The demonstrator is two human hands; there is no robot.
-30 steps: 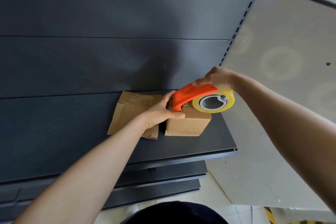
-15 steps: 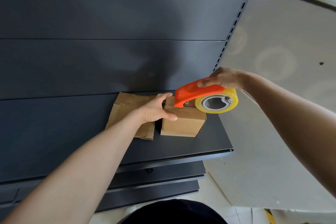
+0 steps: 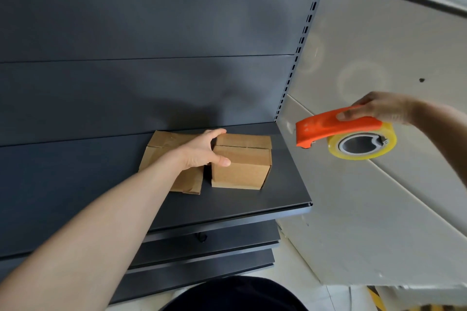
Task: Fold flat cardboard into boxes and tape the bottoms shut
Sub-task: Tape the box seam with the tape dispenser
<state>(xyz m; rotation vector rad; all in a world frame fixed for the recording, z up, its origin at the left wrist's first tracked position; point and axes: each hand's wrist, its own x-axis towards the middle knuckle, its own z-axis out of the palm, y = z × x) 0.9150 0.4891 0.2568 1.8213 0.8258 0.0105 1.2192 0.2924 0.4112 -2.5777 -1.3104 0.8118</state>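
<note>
Left hand [image 3: 202,150] grips the box [image 3: 240,169] at its upper left corner: fingers curled over the top edge, thumb pressed on the front face. Box is brown cardboard, folded up, standing on the shelf [image 3: 252,204] toward its right end. Two flaps meet in a seam running across the top; can't tell whether tape covers it.

Right hand [image 3: 379,108] is up in the air, well to the right of the box & apart from it, grasping the tape dispenser [image 3: 336,126] from above w/ fingers wrapped over the orange body. Tape roll [image 3: 361,145], clear-yellowish, sits under the rear of the dispenser, core facing the camera. Dispenser's front end points left, toward the box.

Flat cardboard [image 3: 164,141] lies on the shelf just left of the box, partly under the left wrist & forearm; looks like several pieces stacked.

Shelf is dark grey metal w/ a matching back panel [image 3: 151,83] behind. Lower shelves [image 3: 214,242] show beneath. White panel [image 3: 379,197] stands at the shelf's right side, behind the right hand.
</note>
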